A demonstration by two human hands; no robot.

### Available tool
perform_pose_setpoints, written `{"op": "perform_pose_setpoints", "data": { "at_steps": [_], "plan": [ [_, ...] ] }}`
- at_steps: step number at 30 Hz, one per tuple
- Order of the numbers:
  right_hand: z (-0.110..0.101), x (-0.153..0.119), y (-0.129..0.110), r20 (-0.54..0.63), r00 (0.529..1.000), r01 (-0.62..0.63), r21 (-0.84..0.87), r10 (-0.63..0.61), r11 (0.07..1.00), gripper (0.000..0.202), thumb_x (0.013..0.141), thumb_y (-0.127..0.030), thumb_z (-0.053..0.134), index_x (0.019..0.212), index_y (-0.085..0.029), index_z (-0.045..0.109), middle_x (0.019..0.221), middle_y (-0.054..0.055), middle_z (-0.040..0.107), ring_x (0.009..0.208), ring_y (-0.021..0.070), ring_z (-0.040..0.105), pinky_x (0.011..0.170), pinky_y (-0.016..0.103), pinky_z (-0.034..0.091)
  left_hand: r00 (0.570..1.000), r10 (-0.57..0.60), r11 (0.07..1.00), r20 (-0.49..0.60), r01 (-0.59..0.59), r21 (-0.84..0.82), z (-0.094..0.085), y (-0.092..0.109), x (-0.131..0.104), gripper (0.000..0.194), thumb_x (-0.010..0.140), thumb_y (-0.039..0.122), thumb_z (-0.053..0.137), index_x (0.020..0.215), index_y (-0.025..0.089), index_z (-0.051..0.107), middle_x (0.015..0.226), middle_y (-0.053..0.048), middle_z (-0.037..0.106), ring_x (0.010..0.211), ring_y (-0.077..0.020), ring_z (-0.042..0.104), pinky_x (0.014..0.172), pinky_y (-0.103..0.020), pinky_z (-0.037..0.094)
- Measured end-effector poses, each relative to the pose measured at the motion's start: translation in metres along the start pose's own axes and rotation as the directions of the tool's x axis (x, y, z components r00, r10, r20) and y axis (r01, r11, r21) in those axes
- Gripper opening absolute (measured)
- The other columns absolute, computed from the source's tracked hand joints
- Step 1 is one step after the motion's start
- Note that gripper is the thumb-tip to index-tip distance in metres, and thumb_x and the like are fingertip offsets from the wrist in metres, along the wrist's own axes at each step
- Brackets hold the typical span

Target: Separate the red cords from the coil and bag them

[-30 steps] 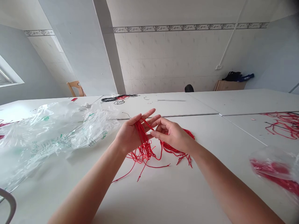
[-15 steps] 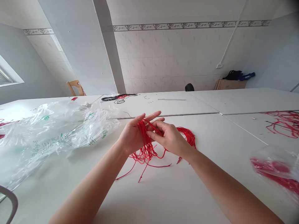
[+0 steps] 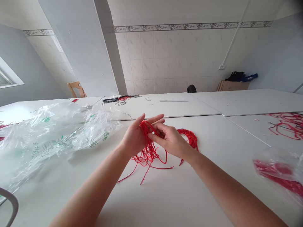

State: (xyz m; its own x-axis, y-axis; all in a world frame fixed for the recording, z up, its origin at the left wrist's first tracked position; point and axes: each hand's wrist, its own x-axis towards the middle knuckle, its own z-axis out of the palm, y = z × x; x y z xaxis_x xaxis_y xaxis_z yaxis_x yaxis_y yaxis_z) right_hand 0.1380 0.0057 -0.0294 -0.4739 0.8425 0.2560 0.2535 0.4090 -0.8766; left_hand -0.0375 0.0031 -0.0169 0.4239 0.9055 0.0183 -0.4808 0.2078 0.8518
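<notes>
A hank of thin braided red cords [image 3: 148,149] drapes over my left hand [image 3: 134,138], between its raised thumb and outstretched fingers. The lower loops and several loose ends of the hank rest on the white table below, some with small knots at the tips. My right hand [image 3: 169,137] is close beside it, with thumb and fingers pinched on one red cord that runs up from the hank. Part of that cord is hidden behind the fingers. Just beyond my right wrist lies a second bundle of red cords [image 3: 190,137], partly covered by the hand.
A crumpled clear plastic bag [image 3: 78,129] spreads over the left of the table [image 3: 165,198]. To the right are a plastic bag of red cords [image 3: 276,171] and loose red cords [image 3: 290,124]. Black cords [image 3: 113,100] and a thin ruler-like strip [image 3: 174,101] lie at the back.
The pinched cord's slack loop below my right hand hangs slightly lower and rounder. Both hands stay in nearly the same place, with small finger shifts.
</notes>
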Motion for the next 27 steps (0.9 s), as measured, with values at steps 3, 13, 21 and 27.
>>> {"op": "perform_pose_setpoints", "data": {
  "at_steps": [3, 13, 21, 27],
  "plan": [
    [-0.002, 0.001, 0.001, -0.009, 1.000, 0.011, 0.025, -0.011, 1.000, 0.025, 0.095, -0.049, 0.069, 0.094, -0.024, 0.069, 0.078, -0.002, 0.061, 0.067, 0.0145, 0.050, 0.060, 0.031, 0.038, 1.000, 0.028, 0.997, 0.006, -0.028, 0.077, -0.002, -0.002, 0.001, 0.055, 0.104, 0.058, 0.049, 0.126, 0.018, 0.080, 0.128, -0.015, 0.075, 0.128, -0.0325, 0.062, 0.106, -0.042, 0.049],
    [-0.017, 0.002, 0.000, -0.036, 0.999, 0.033, 0.270, -0.024, 0.962, 0.026, 0.099, -0.050, 0.066, 0.103, -0.024, 0.069, 0.105, 0.002, 0.072, 0.095, 0.0175, 0.066, 0.087, 0.033, 0.051, 0.999, 0.049, 0.997, 0.015, -0.050, 0.066, -0.004, 0.001, 0.001, 0.042, 0.107, 0.044, 0.051, 0.124, 0.019, 0.080, 0.126, -0.013, 0.076, 0.133, -0.0320, 0.059, 0.107, -0.045, 0.051],
    [-0.009, 0.003, -0.001, 0.059, 0.998, -0.022, 0.266, 0.007, 0.964, 0.024, 0.092, -0.046, 0.075, 0.104, -0.025, 0.070, 0.105, 0.002, 0.067, 0.094, 0.0179, 0.061, 0.083, 0.032, 0.047, 0.999, 0.023, 0.999, 0.039, -0.024, 0.030, -0.007, 0.001, 0.001, 0.046, 0.105, 0.050, 0.055, 0.132, 0.020, 0.076, 0.108, -0.011, 0.078, 0.113, -0.0278, 0.069, 0.102, -0.040, 0.051],
    [0.001, 0.003, 0.003, 0.055, 0.998, -0.025, 0.185, 0.015, 0.982, 0.024, 0.088, -0.046, 0.078, 0.093, -0.025, 0.066, 0.090, 0.000, 0.057, 0.077, 0.0162, 0.049, 0.069, 0.032, 0.040, 0.995, 0.034, 0.994, -0.090, -0.024, 0.108, -0.001, -0.003, -0.001, 0.055, 0.102, 0.059, 0.058, 0.142, 0.022, 0.068, 0.137, -0.013, 0.070, 0.125, -0.0308, 0.064, 0.107, -0.045, 0.047]
  ]
}}
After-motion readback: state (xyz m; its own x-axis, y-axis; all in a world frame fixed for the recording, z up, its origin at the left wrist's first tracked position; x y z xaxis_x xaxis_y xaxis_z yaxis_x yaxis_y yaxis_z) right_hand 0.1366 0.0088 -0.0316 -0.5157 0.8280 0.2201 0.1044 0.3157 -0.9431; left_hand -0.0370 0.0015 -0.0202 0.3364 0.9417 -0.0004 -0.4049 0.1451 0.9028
